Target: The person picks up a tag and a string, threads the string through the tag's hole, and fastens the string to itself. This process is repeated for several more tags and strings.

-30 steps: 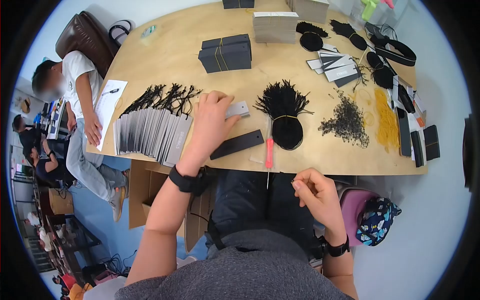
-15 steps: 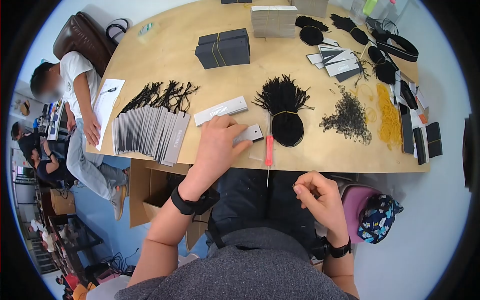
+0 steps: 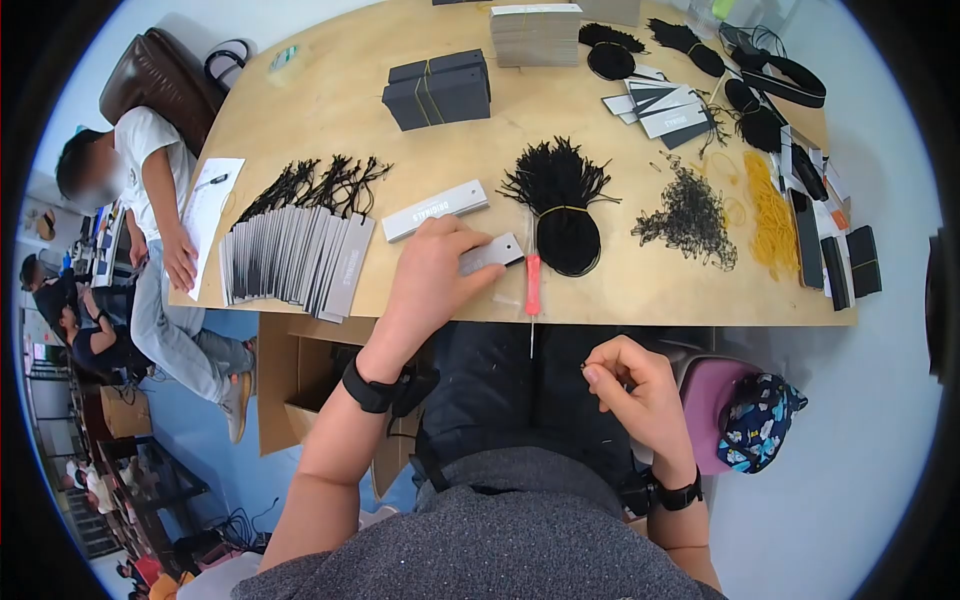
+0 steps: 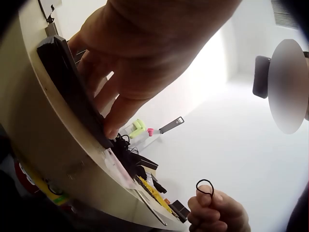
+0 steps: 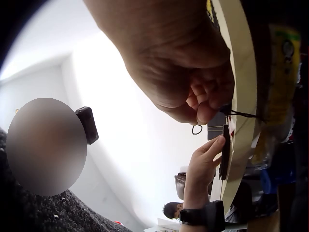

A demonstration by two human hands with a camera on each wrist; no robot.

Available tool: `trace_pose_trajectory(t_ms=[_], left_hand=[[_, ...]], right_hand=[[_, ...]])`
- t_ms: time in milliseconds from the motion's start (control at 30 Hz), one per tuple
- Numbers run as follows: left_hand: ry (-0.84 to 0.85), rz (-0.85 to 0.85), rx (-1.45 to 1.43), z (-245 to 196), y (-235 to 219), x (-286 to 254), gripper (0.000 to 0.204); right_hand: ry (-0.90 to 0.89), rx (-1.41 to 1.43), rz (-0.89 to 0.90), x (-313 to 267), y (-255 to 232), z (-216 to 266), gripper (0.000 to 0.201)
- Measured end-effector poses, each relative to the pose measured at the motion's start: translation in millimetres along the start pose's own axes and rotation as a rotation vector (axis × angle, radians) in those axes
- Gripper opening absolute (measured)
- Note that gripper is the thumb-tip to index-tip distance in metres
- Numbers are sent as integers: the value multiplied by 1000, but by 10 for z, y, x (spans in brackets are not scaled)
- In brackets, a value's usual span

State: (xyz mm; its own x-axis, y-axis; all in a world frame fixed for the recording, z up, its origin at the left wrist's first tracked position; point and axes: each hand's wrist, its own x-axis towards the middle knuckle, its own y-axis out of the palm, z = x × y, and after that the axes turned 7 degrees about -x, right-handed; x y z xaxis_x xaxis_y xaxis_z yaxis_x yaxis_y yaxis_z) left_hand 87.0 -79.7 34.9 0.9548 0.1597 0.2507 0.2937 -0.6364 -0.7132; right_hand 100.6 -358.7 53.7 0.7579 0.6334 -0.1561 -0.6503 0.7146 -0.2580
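My left hand (image 3: pixel 425 275) grips a grey hang tag (image 3: pixel 490 254) near the table's front edge, thumb on the near side and fingers across it. From the left wrist view the dark tag edge (image 4: pixel 72 92) shows under the thumb. Just beyond the hand lies another grey tag (image 3: pixel 435 210) with white lettering. My right hand (image 3: pixel 635 390) is in front of the table edge over the lap, pinching a black cord between thumb and forefinger. A small loop of that cord (image 4: pixel 204 180) stands out above the fingertips in the left wrist view.
Strung tags (image 3: pixel 290 260) fan out at left. A banded bundle of black cords (image 3: pixel 568 240) and a red-handled tool (image 3: pixel 533 285) lie right of the left hand. Farther right are black clips (image 3: pixel 690 220) and yellow bands (image 3: pixel 770 215). Banded dark tags (image 3: pixel 437 90) stand behind. Another person sits at left.
My left hand has moved toward the table's front edge, leaving the lettered grey tag behind it and taking hold of another tag. The right hand stays nearly still with the cord.
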Motion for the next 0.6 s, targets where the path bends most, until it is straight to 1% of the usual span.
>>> trace_pose_trajectory(t_ms=[167, 267, 333, 433, 500, 533, 600], left_hand=[[-2, -17, 12, 40, 36, 19, 30], [-16, -2, -39, 53, 10, 17, 28], [67, -104, -53, -21, -30, -8, 30], [73, -108, -132, -298, -108, -235, 36], [198, -9, -171, -318, -20, -499, 41], [205, 29, -175, -338, 38, -613, 39], [127, 94, -261, -316, 152, -844, 42]], right_hand=[[1, -5, 2, -37, 28, -7, 7], [-3, -12, 7, -59, 38, 0, 7], [-3, -18, 10, -68, 38, 1, 7], [0, -9, 0, -94, 46, -12, 7], [3, -19, -14, -107, 31, -23, 7], [8, -13, -16, -110, 29, -32, 7], [18, -15, -14, -115, 37, -66, 8]])
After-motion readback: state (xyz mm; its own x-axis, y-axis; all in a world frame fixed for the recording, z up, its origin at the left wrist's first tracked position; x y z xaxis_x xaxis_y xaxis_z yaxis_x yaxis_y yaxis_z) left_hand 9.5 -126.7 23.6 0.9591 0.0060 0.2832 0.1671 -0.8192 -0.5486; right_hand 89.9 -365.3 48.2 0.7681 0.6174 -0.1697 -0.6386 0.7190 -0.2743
